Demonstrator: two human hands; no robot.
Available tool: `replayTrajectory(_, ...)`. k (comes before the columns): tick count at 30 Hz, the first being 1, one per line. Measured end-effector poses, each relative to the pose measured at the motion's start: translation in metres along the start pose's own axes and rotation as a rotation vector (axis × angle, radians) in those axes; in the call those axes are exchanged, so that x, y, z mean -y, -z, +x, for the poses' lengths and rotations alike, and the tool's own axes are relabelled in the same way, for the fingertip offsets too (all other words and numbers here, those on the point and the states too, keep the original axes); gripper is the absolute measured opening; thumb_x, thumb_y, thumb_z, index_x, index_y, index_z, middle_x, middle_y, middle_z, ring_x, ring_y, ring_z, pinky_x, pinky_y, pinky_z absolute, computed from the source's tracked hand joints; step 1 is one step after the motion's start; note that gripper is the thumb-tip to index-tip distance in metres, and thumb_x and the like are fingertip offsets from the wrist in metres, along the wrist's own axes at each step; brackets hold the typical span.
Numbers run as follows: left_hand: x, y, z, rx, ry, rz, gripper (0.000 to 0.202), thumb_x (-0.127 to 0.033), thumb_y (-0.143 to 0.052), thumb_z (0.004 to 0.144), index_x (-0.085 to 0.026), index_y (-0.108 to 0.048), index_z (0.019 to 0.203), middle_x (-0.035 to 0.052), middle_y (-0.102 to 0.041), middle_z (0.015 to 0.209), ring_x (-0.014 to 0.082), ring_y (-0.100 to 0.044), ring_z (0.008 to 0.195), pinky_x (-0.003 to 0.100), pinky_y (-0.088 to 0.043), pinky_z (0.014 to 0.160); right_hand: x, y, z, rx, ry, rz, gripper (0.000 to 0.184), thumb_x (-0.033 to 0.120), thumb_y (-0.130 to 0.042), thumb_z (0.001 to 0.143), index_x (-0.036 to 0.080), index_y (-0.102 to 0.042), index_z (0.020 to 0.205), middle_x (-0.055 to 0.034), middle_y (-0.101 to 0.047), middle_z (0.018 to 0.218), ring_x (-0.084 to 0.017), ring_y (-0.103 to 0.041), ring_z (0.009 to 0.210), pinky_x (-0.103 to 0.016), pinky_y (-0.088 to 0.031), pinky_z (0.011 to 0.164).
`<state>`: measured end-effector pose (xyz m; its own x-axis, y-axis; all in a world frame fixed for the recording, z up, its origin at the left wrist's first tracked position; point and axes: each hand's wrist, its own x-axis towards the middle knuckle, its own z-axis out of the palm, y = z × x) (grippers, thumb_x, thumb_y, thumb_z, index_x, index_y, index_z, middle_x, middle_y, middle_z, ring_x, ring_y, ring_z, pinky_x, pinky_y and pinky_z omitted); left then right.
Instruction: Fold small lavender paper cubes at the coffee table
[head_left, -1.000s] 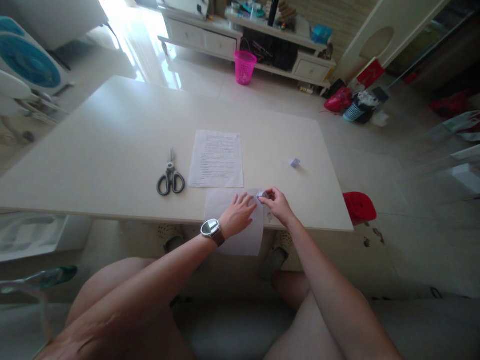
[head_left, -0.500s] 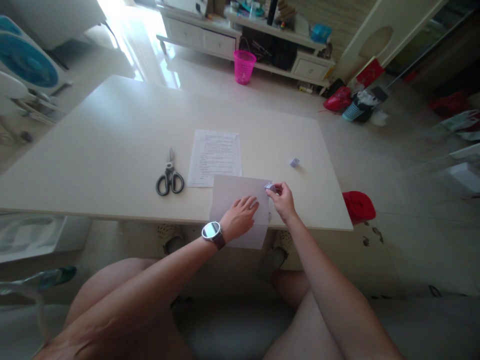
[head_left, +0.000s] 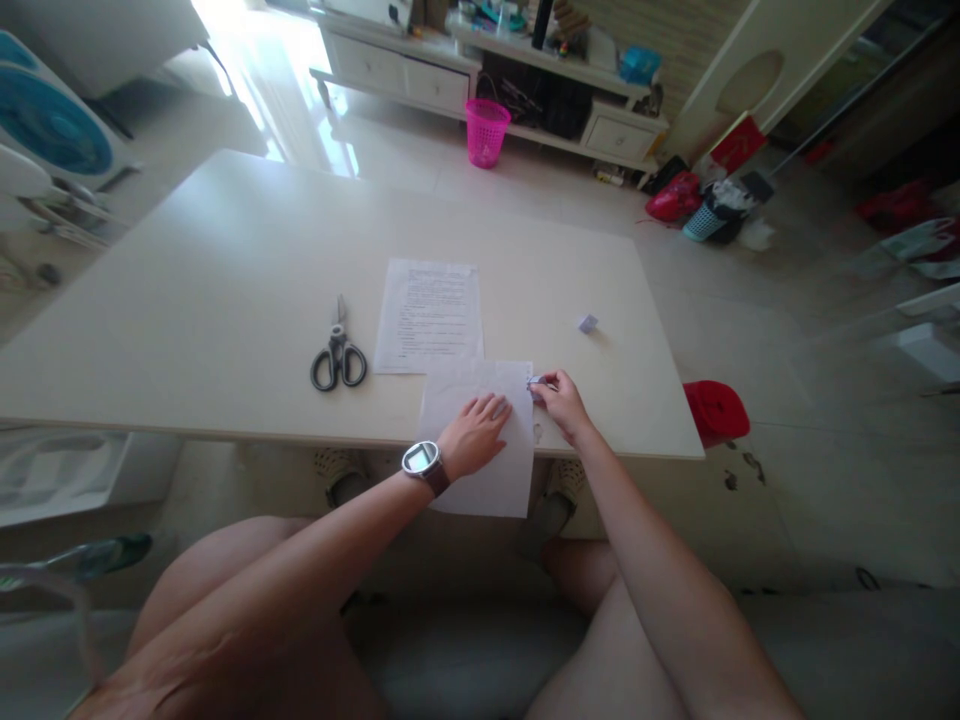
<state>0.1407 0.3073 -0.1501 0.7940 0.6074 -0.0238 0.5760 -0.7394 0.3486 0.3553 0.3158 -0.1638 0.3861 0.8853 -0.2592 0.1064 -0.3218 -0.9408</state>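
A blank white sheet of paper lies at the table's near edge, its lower part hanging over. My left hand rests flat on it, fingers stretched out and holding nothing. At the sheet's upper right edge, my right hand pinches a small pale, folded-looking paper piece between thumb and fingers; the fingers partly cover it. Dark marks show on the sheet beside this piece. Farther right on the table sits another small pale folded piece. A printed sheet lies just beyond the blank one.
Scissors with dark handles lie left of the sheets on the white table. Beyond the table a pink basket stands on the floor. A red bin or stool is beside the table's right corner.
The blank sheet has shifted slightly towards me, and more of it hangs over the edge. My right hand has come down a little with the pale piece, while my left stays flat.
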Motion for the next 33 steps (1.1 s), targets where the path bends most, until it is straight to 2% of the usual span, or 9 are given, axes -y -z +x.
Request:
replayTrajectory(4,0.001,-0.001,0.000,-0.014,-0.006,0.002,0.061,-0.033,-0.060,0.094,-0.014,-0.041,0.149,0.0170,-0.041,0.157,0.0323,-0.034,0.147,0.048,-0.030,0.120,0.003,0.006,-0.001,-0.011,-0.066,0.003,0.028,0.029,-0.067,0.062,0.022,-0.050,0.082,-0.0023,-0.067,0.095,-0.017,-0.065,0.078,-0.034,-0.057,0.073)
replayTrajectory(10,0.001,-0.001,0.000,-0.013,-0.007,0.007,0.062,-0.032,-0.062,0.093,-0.015,-0.040,0.148,0.0165,-0.041,0.156,0.0322,-0.034,0.147,0.047,-0.030,0.120,0.004,0.012,-0.006,0.086,-0.016,-0.097,0.032,0.021,-0.069,0.054,0.021,-0.048,0.078,-0.0062,-0.073,0.101,-0.019,-0.067,0.084,-0.034,-0.053,0.077)
replayTrajectory(21,0.000,0.001,-0.001,-0.010,0.000,0.008,0.060,-0.032,-0.062,0.093,-0.015,-0.042,0.147,0.0157,-0.041,0.156,0.0322,-0.034,0.146,0.047,-0.031,0.120,0.003,0.017,-0.005,0.173,0.127,-0.219,0.030,0.018,-0.066,0.054,0.022,-0.049,0.079,-0.0044,-0.073,0.098,-0.020,-0.065,0.088,-0.035,-0.051,0.083)
replayTrajectory(28,0.000,0.002,-0.001,-0.010,-0.004,0.000,0.060,-0.031,-0.062,0.093,-0.015,-0.042,0.147,0.0158,-0.042,0.156,0.0323,-0.035,0.146,0.048,-0.031,0.119,-0.002,0.020,-0.003,0.166,0.237,-0.349,0.027,0.018,-0.063,0.056,0.022,-0.051,0.080,-0.0043,-0.072,0.101,-0.021,-0.065,0.092,-0.036,-0.049,0.086)
replayTrajectory(33,0.001,0.001,-0.001,-0.016,-0.002,-0.004,0.059,-0.031,-0.062,0.092,-0.016,-0.042,0.146,0.0153,-0.042,0.156,0.0324,-0.035,0.146,0.048,-0.031,0.119,-0.005,0.019,-0.002,0.165,0.247,-0.372,0.028,0.020,-0.065,0.056,0.022,-0.052,0.080,-0.0042,-0.071,0.100,-0.021,-0.064,0.089,-0.035,-0.050,0.083)
